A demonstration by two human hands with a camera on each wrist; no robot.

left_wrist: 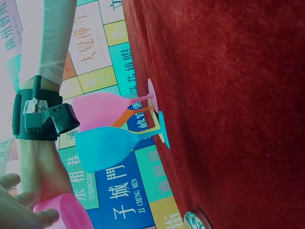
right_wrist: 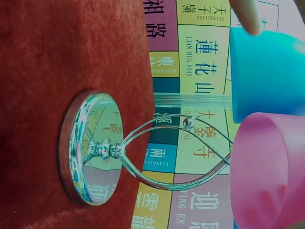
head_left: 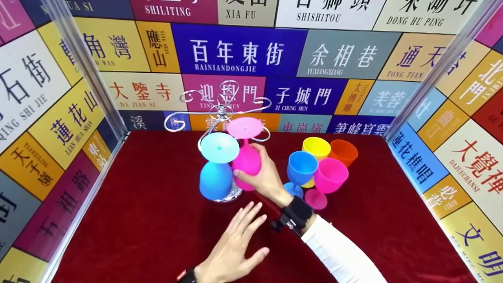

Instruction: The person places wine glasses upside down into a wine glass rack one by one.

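Left hand: the left hand (head_left: 232,245) is nearest, fingers straight and slightly spread, thumb out, holding nothing; it sits above the red velvet cloth (head_left: 137,228), perhaps to be handy for steadying.
Right hand: the right hand (head_left: 261,175) curls round a bowl from the right, thumb on the near side — a full, closed hold, probably chosen because the bowl is broad and leaves the stem free.
Inverted pink goblet: the inverted pink goblet (head_left: 244,157) is in that grip, foot up and mouth down, beside the stand (fingertips show faintly through its wall in the right wrist view). Whether its stem sits in a wire arm, I cannot tell.
Inverted blue goblet: the inverted blue goblet (head_left: 215,181) is just left of the pink one, also foot up; it seems to hang by its foot, since no hand grips it.
Stand: the chrome wire stand (head_left: 222,113) rises behind both from a round mirrored base (right_wrist: 107,176), broad presumably for balance.
Upright cluster: on the right, an upright blue goblet (head_left: 301,169) and an upright pink goblet (head_left: 332,177) stand in front, a yellow goblet (head_left: 316,146) and an orange goblet (head_left: 345,151) behind — likely grouped within easy reach.
Back wall: farthest are colourful street-name panels (head_left: 239,49).
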